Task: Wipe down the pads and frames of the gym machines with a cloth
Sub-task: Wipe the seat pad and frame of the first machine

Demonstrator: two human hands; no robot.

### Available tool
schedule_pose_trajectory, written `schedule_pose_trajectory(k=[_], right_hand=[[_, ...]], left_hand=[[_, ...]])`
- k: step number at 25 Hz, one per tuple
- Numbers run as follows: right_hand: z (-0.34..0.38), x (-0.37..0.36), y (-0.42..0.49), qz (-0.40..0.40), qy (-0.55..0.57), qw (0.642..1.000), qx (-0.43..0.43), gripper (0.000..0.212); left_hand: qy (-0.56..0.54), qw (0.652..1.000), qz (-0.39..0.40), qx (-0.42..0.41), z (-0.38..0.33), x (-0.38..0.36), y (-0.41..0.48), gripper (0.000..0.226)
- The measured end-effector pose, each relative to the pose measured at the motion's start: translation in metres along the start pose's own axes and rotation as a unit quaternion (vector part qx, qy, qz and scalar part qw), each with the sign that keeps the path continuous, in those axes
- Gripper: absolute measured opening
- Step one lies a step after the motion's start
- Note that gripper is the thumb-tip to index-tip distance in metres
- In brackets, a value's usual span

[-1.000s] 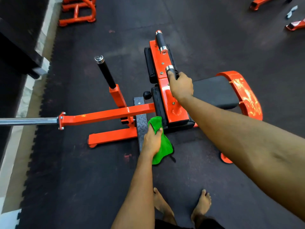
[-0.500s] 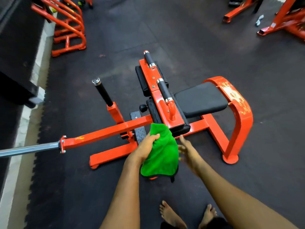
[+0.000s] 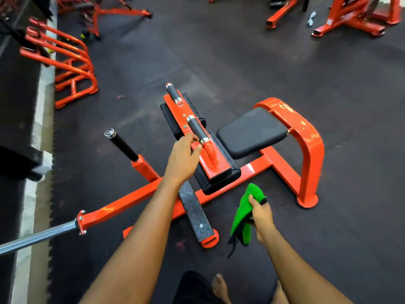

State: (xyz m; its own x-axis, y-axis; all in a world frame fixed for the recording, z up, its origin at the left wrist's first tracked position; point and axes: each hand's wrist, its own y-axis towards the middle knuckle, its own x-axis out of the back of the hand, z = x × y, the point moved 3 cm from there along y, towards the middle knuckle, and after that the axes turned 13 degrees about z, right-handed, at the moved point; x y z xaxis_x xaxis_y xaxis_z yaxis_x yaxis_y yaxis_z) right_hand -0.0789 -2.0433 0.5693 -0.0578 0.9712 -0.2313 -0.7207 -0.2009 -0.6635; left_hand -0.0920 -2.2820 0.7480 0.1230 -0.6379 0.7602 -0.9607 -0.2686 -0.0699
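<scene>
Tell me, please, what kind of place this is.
Most likely a gym. An orange exercise machine with a black seat pad stands on a dark rubber floor, more orange frames stand around it, and a steel bar for weight plates sticks out at the left.

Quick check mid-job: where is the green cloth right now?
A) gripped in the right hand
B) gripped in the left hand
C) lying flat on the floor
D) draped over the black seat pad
A: the right hand grips the green cloth with curled fingers, and it hangs beside the orange machine, while the left hand reaches to the black-gripped handle.
</scene>
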Motion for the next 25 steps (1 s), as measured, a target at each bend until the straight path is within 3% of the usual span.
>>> schedule_pose_trajectory(k=[2,3,5,7,9,11,14,17,19,22,25], right_hand=[[0.005,-0.021,0.006,-0.067,-0.049,0.996,0.032,0.045],[0.011,-0.036,0.005,-0.090,-0.065,0.993,0.048,0.043],[0.016,-0.074,0.009,-0.126,-0.086,0.984,0.089,0.038],[0.013,-0.104,0.015,-0.195,-0.078,0.970,0.120,0.045],[0.003,-0.126,0.021,-0.271,-0.069,0.952,0.127,0.052],[0.003,-0.138,0.031,-0.316,-0.027,0.941,0.123,0.057],[0.007,-0.151,0.041,-0.293,0.066,0.940,0.163,0.070],[-0.006,-0.164,0.038,-0.311,0.118,0.930,0.156,0.069],[-0.022,-0.184,0.020,-0.337,0.133,0.911,0.197,0.067],[-0.040,-0.210,-0.001,-0.338,0.161,0.888,0.266,0.070],[-0.032,-0.204,0.015,-0.312,0.193,0.906,0.212,0.063]], left_hand=[[0.094,0.991,0.028,-0.090,-0.003,0.009,0.039,0.031],[0.143,0.981,0.060,-0.115,-0.002,0.009,0.058,0.036],[0.285,0.936,0.118,-0.172,0.000,0.003,0.086,0.048],[0.395,0.875,0.145,-0.238,0.002,-0.006,0.102,0.061],[0.441,0.841,0.168,-0.265,-0.002,-0.011,0.108,0.054],[0.465,0.823,0.200,-0.260,-0.007,-0.014,0.124,0.047],[0.451,0.815,0.253,-0.262,-0.009,-0.019,0.137,0.043],[0.441,0.797,0.257,-0.322,-0.001,-0.024,0.141,0.046],[0.443,0.781,0.246,-0.365,0.001,-0.026,0.141,0.051],[0.436,0.783,0.262,-0.359,-0.001,-0.024,0.142,0.052],[0.424,0.792,0.269,-0.348,-0.003,-0.020,0.140,0.050]])
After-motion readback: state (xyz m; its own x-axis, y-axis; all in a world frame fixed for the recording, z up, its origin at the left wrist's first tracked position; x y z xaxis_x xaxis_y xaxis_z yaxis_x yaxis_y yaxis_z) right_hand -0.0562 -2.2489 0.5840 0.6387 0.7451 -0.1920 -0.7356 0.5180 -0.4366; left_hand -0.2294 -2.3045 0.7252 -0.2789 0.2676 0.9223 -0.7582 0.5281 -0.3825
